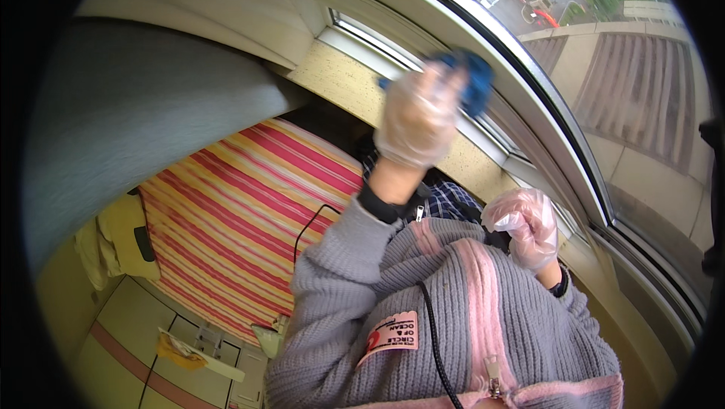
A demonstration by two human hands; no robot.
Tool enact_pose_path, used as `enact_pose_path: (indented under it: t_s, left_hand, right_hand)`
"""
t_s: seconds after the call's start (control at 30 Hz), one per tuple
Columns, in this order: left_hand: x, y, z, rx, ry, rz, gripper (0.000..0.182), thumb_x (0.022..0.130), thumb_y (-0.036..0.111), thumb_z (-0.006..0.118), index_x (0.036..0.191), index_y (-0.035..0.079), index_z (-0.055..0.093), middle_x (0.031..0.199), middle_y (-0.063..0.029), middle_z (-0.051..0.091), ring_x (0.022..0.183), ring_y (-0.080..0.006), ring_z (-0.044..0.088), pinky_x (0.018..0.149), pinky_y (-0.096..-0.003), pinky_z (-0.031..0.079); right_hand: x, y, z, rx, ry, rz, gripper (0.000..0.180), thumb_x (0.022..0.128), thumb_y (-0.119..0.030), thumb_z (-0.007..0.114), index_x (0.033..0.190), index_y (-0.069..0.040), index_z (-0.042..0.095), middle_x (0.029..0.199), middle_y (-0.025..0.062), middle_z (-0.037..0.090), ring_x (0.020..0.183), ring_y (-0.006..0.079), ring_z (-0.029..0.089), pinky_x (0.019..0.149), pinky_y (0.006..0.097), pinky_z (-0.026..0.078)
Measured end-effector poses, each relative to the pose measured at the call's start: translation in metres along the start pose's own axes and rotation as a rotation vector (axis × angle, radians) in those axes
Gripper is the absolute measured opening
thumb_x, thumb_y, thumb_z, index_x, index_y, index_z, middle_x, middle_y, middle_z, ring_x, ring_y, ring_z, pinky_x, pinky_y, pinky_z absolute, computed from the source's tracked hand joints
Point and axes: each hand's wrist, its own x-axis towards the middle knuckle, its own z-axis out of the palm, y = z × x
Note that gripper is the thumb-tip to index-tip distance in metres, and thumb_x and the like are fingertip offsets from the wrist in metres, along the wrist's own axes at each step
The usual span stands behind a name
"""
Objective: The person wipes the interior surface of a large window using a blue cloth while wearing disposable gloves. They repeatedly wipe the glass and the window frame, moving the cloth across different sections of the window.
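Observation:
My left hand (419, 117), in a clear plastic glove and blurred, grips a dark blue cloth (479, 83) at the inner window frame (544, 97). A small blue end of it shows at the other side of the hand. Below the hand runs the speckled window sill (345, 83), with a pale window track (365, 52) along it. My right hand (524, 228), gloved too, is held near my body beside the lower part of the frame. Its fingers are curled, and no object shows in it.
Large window glass (628, 182) curves along the right, with ground and cars far below outside. Left of me lies a bed with a striped cover (243, 199). A grey-blue panel-like surface (153, 109) rises at the upper left. A black cord (433, 335) hangs over my sweater.

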Motion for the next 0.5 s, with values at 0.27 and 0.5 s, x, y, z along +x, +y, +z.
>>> enact_pose_path:
  t_s: [0.27,0.5]
  left_hand:
    - [-0.02,0.03,0.018,-0.19,-0.109,-0.03,0.029,0.073,0.006,0.068,0.1,-0.005,0.065,0.09,-0.0165,0.063,0.077,-0.0271,0.06,0.075,-0.0396,0.051]
    - [-0.02,0.021,0.019,-0.128,-0.074,0.078,0.033,0.078,0.005,0.067,0.111,0.009,0.067,0.092,-0.0056,0.055,0.067,-0.0183,0.053,0.064,-0.035,0.046]
  right_hand:
    - [-0.021,0.006,-0.005,0.041,0.125,0.079,0.021,0.092,-0.018,0.052,0.08,-0.005,0.064,0.08,0.0094,0.066,0.075,0.0261,0.062,0.071,0.0363,0.045]
    - [-0.023,0.003,-0.005,0.053,0.13,0.135,0.023,0.092,-0.02,0.051,0.08,-0.004,0.064,0.08,0.0098,0.066,0.075,0.0264,0.062,0.072,0.0367,0.046]
